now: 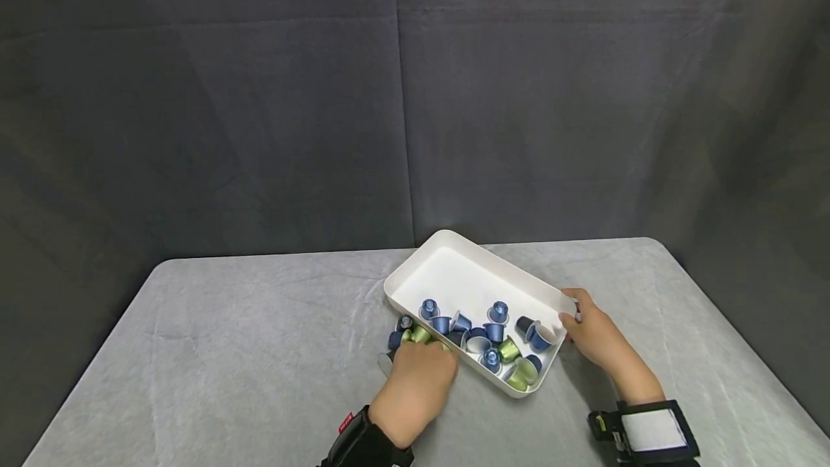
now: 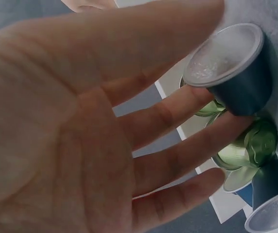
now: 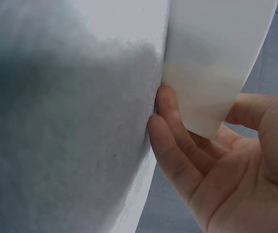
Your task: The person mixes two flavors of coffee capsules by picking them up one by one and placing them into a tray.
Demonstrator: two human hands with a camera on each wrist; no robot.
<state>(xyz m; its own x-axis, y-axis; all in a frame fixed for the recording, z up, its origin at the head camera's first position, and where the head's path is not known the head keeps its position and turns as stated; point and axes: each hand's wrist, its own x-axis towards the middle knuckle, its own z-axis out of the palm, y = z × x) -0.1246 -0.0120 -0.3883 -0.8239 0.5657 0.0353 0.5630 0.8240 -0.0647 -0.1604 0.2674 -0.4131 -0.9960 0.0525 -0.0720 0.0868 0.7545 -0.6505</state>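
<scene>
On the grey cloth-covered worktop (image 1: 259, 352), before a dark fabric backdrop (image 1: 259, 92), lies a white tray (image 1: 467, 272), set at an angle to the worktop's edge. The right hand (image 1: 599, 341) holds the tray's right corner: in the right wrist view its fingers (image 3: 173, 141) curl under the wall, a grip that appears to steady or tip the tray. Blue and green coffee capsules (image 1: 493, 341) are bunched at the tray's near end, which suggests a tilt toward the person. A few more capsules lie on the cloth just outside the tray's near-left wall. There the left hand (image 1: 415, 388) rests with straight, spread fingers (image 2: 187, 116) against a dark blue capsule (image 2: 236, 73) and a green capsule (image 2: 248, 148), holding neither. The wrist straps carry small labels too blurred to read.
</scene>
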